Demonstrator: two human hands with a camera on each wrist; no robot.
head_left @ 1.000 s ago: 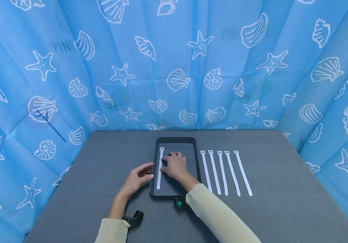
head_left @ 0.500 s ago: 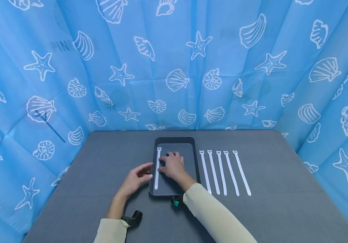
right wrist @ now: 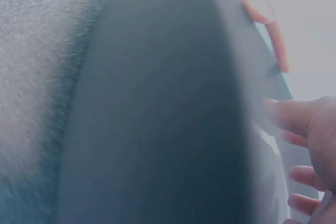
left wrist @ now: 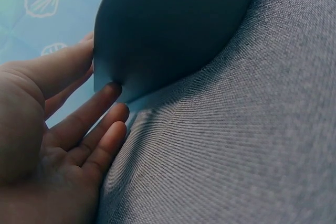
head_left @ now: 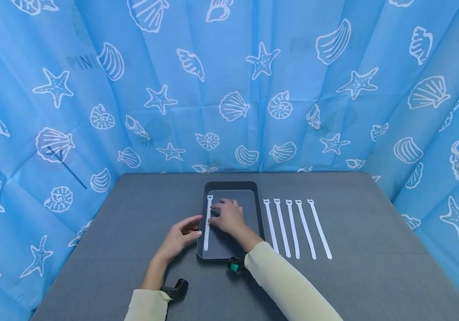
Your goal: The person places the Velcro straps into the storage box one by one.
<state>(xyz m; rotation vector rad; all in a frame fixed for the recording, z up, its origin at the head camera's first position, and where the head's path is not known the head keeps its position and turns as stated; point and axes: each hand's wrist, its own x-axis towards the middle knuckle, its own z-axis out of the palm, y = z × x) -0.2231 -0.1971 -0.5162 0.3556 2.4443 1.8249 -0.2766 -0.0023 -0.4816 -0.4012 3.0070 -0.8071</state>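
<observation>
A dark grey rectangular tray [head_left: 223, 246] lies on the table with one white hook-and-loop cable strap [head_left: 206, 236] along its left side, slotted head at the far end. Over the tray, my right hand [head_left: 231, 218] has its thumb and fingertips right at the strap's right edge. They look spread apart in the right wrist view, where the strap is largely hidden behind the tray wall [right wrist: 152, 103]. Outside the tray, my left hand [head_left: 176, 240] rests its thumb and fingertips against the left wall. Its fingers [left wrist: 86, 116] are nearly straight there.
Right of the tray, several more white straps [head_left: 292, 227] lie side by side, heads at the far end. A blue curtain [head_left: 229, 133] with shell prints hangs behind the grey cloth-covered table [head_left: 366, 232]. Dark wrist cameras [head_left: 176, 290] sit on both wrists.
The strap in the tray has shifted slightly left, closer to the left wall, with my right fingertips beside it. My left hand has stayed at the tray wall.
</observation>
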